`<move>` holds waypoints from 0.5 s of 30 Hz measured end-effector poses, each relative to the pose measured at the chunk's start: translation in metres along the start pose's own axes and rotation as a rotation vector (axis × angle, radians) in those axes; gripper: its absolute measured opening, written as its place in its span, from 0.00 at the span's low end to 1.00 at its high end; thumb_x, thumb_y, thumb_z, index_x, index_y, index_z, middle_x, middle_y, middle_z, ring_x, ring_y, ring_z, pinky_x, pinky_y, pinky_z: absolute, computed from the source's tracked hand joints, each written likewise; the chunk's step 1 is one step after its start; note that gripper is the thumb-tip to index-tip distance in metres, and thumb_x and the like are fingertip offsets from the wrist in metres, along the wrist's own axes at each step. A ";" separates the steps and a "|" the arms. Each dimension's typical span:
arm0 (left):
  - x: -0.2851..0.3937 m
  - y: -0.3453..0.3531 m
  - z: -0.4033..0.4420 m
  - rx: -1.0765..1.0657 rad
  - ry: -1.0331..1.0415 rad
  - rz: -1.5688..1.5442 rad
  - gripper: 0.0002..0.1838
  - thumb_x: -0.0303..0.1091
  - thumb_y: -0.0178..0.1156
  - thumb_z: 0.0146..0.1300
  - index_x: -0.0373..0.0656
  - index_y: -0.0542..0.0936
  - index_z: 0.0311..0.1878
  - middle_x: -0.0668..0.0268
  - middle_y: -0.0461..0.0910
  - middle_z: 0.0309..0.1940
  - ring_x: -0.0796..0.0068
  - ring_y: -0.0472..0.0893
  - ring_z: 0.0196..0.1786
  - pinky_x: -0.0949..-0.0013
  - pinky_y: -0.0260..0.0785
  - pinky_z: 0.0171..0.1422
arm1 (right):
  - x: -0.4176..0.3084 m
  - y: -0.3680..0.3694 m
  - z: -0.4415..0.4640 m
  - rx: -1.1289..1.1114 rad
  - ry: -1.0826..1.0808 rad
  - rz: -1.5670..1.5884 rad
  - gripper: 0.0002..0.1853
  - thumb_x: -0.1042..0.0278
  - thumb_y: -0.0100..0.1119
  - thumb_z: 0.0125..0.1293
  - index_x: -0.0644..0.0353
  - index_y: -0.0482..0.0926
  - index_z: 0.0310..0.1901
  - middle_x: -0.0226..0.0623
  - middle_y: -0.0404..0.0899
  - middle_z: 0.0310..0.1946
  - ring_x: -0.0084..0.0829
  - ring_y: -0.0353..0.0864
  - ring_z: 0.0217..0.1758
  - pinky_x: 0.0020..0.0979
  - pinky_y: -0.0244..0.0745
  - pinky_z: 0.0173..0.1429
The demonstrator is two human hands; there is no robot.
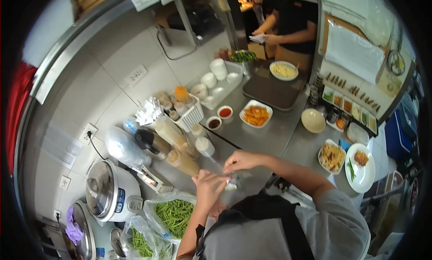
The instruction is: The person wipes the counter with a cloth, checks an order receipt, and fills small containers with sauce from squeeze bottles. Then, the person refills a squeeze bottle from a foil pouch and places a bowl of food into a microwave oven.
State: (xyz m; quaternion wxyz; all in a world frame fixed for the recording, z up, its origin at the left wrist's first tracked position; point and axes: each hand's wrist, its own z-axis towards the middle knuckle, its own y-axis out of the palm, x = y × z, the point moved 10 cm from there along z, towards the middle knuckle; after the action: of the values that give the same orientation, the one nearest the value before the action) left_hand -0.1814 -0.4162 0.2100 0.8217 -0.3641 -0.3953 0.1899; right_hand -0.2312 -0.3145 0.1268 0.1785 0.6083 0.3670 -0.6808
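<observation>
Near the front edge of the steel counter, a small clear plastic bag (231, 184) with something pale inside is between my hands. Closed around its near side are the fingers of my left hand (208, 188). My right hand (242, 162) pinches at its upper part, fingertips together. What the bag contains is too blurred to make out. Just beyond my left hand stand a squeeze bottle of tan sauce (182, 163) and a white-topped bottle (204, 146). Below my left forearm, a plastic bag of cut green beans (175, 217) lies open.
Ahead are dishes of red sauce (225, 111) and dark sauce (213, 123), an orange-coloured dish (256, 115) and a brown tray (270, 90). Rice cookers (112, 191) stand left. Plated food (332, 156) and a white oval plate (360, 181) sit right. Another person (292, 30) stands beyond.
</observation>
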 end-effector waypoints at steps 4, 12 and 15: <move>-0.044 0.021 -0.010 0.156 -0.133 -0.043 0.07 0.31 0.68 0.48 0.50 0.87 0.34 0.69 0.83 0.30 0.70 0.74 0.41 0.62 0.61 0.51 | 0.026 0.016 -0.015 0.345 0.149 0.416 0.14 0.61 0.55 0.69 0.59 0.82 0.49 0.23 0.77 0.27 0.12 0.69 0.26 0.18 0.65 0.28; -0.104 0.088 -0.057 0.249 -0.644 -0.851 0.14 0.25 0.47 0.67 0.34 0.80 0.50 0.65 0.79 0.41 0.79 0.77 0.40 0.76 0.69 0.47 | -0.020 0.028 -0.039 0.802 -0.360 -0.221 0.15 0.67 0.65 0.58 0.55 0.83 0.48 0.33 0.82 0.37 0.27 0.77 0.29 0.27 0.73 0.34; -0.111 0.104 -0.076 0.220 -0.789 -1.005 0.18 0.35 0.46 0.71 0.34 0.76 0.54 0.62 0.80 0.44 0.75 0.78 0.45 0.73 0.70 0.48 | -0.032 0.031 -0.040 0.805 -0.306 -0.395 0.17 0.65 0.69 0.52 0.56 0.83 0.46 0.38 0.82 0.38 0.36 0.78 0.31 0.33 0.75 0.38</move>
State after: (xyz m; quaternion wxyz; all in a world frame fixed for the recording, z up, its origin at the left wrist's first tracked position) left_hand -0.1926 -0.4473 0.0433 0.6361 0.0489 -0.7678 -0.0589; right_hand -0.1759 -0.3132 0.1487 -0.1524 0.4404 0.1523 -0.8716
